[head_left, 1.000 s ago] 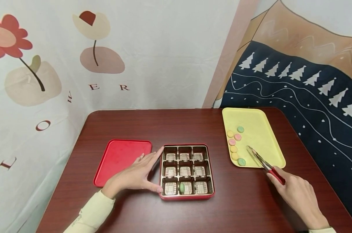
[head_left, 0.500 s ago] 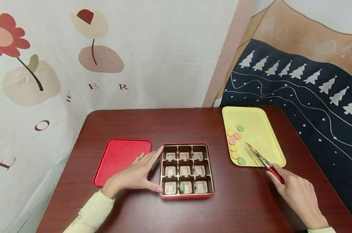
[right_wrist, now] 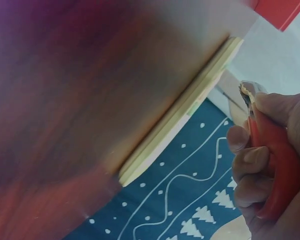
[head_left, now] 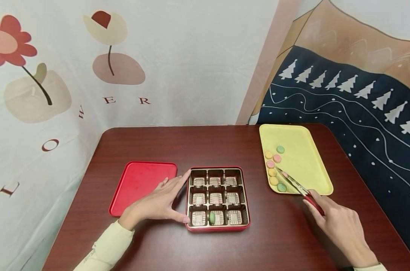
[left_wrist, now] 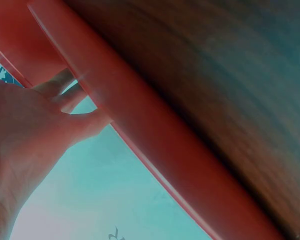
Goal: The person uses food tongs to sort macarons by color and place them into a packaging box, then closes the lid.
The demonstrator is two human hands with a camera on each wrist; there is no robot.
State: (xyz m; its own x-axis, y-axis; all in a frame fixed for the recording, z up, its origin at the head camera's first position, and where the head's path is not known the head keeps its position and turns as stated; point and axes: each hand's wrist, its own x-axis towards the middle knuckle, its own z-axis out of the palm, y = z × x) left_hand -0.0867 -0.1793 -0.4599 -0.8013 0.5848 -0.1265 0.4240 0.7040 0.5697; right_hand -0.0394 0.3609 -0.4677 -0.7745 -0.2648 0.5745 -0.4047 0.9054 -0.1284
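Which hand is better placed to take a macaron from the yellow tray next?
Probably the right hand: it holds the tongs, whose tips are near the macarons on the yellow tray. The left hand touches the red box, farther away.

Ahead of the right hand (head_left: pixel 344 226), whether the tongs (head_left: pixel 306 193) touch the pink macaron (head_left: pixel 270 164) beside their tips is too small to tell; within its grip, the handle ends are hidden overhead. The left hand (head_left: pixel 157 203) covers one red lid (head_left: pixel 142 184) corner.
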